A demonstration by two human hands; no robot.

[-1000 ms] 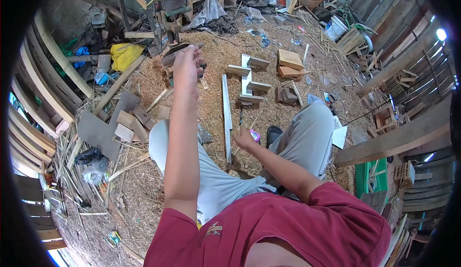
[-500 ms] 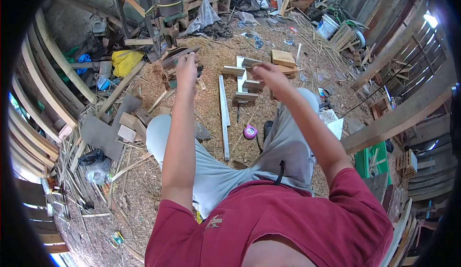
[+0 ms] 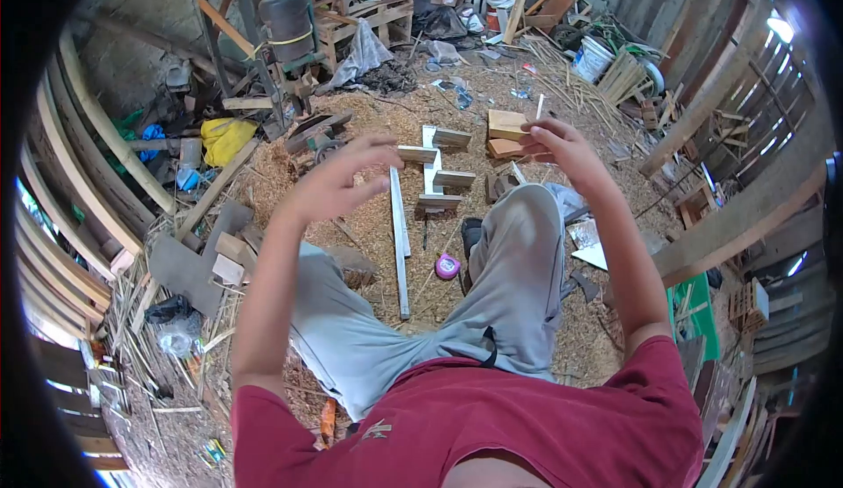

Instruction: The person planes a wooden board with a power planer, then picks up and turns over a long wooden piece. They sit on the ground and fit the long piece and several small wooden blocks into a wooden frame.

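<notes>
My left hand (image 3: 344,177) hovers over the sawdust with its fingers apart and nothing in it. To its right stands a small wooden assembly (image 3: 431,174), a pale strip with several short crosspieces sticking out on both sides. A long thin wooden strip (image 3: 400,251) lies just below that assembly, near my left fingertips. Raised above my knee, my right hand (image 3: 562,151) is open, its fingers loosely bent and empty. Wooden blocks (image 3: 507,125) rest on the ground beside its fingertips. Between my legs lies a pink tape measure (image 3: 448,266).
Sawdust covers the ground. A yellow sack (image 3: 228,142) and grey flat pieces (image 3: 189,260) lie at left. A machine with a dark cylinder (image 3: 287,24) stands behind. At right are a white bucket (image 3: 593,58), a slanting beam (image 3: 746,202) and a hatchet-like tool (image 3: 581,285).
Both hands have moved apart and nearer to my body. My left hand has opened out from a closed pose. My knees have shifted, and the view has tilted slightly.
</notes>
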